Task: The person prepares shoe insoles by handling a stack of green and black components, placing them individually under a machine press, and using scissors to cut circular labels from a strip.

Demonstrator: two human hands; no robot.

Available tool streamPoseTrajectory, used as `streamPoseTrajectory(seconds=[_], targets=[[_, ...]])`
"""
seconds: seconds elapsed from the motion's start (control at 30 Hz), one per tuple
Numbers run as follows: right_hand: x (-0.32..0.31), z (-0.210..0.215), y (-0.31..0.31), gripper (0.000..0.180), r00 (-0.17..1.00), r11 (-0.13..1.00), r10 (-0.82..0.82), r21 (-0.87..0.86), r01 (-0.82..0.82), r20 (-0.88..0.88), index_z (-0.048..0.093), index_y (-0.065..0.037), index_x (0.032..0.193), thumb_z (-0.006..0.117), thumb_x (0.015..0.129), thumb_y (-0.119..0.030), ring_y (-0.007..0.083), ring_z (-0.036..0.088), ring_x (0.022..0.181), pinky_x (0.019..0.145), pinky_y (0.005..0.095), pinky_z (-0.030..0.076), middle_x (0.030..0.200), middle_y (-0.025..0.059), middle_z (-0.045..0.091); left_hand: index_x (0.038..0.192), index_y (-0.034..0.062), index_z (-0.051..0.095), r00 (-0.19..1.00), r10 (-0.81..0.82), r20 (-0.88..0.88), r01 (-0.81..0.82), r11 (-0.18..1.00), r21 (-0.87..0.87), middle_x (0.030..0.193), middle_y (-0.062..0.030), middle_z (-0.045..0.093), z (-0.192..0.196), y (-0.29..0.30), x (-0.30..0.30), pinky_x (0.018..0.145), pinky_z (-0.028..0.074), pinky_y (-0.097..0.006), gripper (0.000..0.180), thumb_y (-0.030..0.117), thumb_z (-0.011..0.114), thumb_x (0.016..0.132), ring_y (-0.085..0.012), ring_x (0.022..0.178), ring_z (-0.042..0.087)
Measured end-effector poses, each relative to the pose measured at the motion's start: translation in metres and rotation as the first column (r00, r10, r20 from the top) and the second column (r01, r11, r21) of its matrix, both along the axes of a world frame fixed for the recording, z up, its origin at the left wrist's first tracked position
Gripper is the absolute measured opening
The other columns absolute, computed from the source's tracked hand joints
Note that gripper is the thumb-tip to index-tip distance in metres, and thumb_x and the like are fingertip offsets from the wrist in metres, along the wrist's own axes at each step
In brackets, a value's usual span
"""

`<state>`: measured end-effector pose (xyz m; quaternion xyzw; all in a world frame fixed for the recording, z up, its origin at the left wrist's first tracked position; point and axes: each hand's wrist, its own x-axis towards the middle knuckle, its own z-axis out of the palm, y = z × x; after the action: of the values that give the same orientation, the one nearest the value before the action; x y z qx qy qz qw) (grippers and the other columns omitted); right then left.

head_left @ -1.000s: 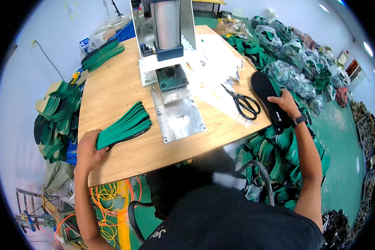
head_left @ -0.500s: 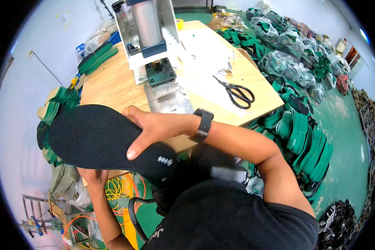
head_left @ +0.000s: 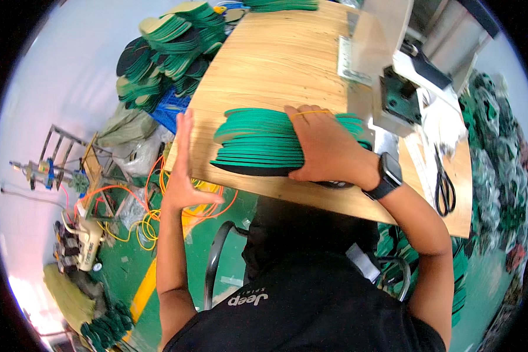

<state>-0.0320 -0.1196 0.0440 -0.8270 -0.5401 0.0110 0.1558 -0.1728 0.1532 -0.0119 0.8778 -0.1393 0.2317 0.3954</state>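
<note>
Wooden table (head_left: pixel 276 58) — green insole stack (head_left: pixel 258 141) under right hand (head_left: pixel 328 146) — green floor.

A stack of green insoles (head_left: pixel 258 141) lies on its side near the front edge of the wooden table (head_left: pixel 276 58), the thin flat pieces pressed together so their curved edges show as layered green lines. The lowest piece in the stack looks black along its edge. A thin yellow rubber band (head_left: pixel 311 112) runs over the top of the bundle. The stack fans out slightly toward the table's left corner, and its right end is hidden behind the hand resting on it.
</note>
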Motion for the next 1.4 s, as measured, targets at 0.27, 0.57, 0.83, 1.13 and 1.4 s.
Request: streamPoseTrajectory(seconds=[0.27, 0.57, 0.83, 1.13, 1.4], targets=[[0.001, -0.006, 0.008, 0.107, 0.993, 0.984, 0.114, 0.139, -0.112, -0.007, 0.028, 0.009, 0.139, 0.084, 0.058, -0.034, 0.0403, 0.040, 0.124, 0.105, 0.0423, 0.033, 0.129, 0.0271, 0.045, 0.150, 0.0033, 0.007, 0.997, 0.037, -0.068, -0.035, 0.999, 0.029, 0.149, -0.0227, 0.023, -0.010, -0.021, 0.040, 0.113, 0.021, -0.043, 0.141, 0.041, 0.090, 0.043, -0.0338, 0.140, 0.022], [0.017, -0.009, 0.013, 0.109, 0.996, 0.992, 0.066, 0.101, -0.071, 0.054, 0.027, 0.008, 0.139, 0.085, 0.058, -0.035, 0.0390, 0.045, 0.121, 0.105, 0.0431, 0.032, 0.126, 0.0272, 0.048, 0.148, 0.0023, 0.018, 0.989, 0.150, -0.015, -0.151, 0.985, -0.080, 0.143, -0.0192, 0.034, -0.013, -0.036, 0.031, 0.110, 0.027, -0.042, 0.130, 0.040, 0.090, 0.047, -0.0332, 0.133, 0.035], [0.021, 0.004, 0.015, 0.113, 0.985, 0.974, 0.123, 0.178, -0.143, 0.121, 0.025, 0.006, 0.142, 0.086, 0.055, -0.035, 0.0392, 0.041, 0.125, 0.106, 0.0428, 0.030, 0.129, 0.0276, 0.046, 0.149, 0.0021, 0.007, 0.990, 0.134, -0.053, -0.141, 0.977, -0.160, 0.154, -0.0215, 0.013, -0.015, -0.035, 0.024, 0.114, 0.020, -0.041, 0.134, 0.036, 0.090, 0.050, -0.0316, 0.142, 0.018], [0.027, 0.028, 0.023, 0.116, 0.994, 0.990, 0.107, -0.087, -0.108, -0.010, 0.020, 0.007, 0.142, 0.084, 0.057, -0.038, 0.0418, 0.035, 0.129, 0.110, 0.0413, 0.026, 0.138, 0.0284, 0.037, 0.149, 0.0030, 0.013, 0.999, -0.036, 0.030, 0.046, 0.879, -0.474, 0.149, -0.0204, 0.027, -0.016, -0.030, 0.026, 0.113, 0.024, -0.040, 0.125, 0.028, 0.090, 0.053, -0.0314, 0.138, 0.027], [0.033, 0.000, 0.011, 0.109, 0.992, 0.994, 0.110, 0.003, -0.110, 0.061, 0.021, 0.007, 0.142, 0.083, 0.059, -0.029, 0.0406, 0.035, 0.129, 0.109, 0.0410, 0.027, 0.136, 0.0276, 0.039, 0.148, 0.0039, 0.021, 0.968, 0.224, -0.113, -0.243, 0.947, -0.209, 0.136, -0.0183, 0.044, -0.015, -0.033, 0.031, 0.108, 0.032, -0.038, 0.119, 0.028, 0.089, 0.054, -0.0285, 0.128, 0.042]])
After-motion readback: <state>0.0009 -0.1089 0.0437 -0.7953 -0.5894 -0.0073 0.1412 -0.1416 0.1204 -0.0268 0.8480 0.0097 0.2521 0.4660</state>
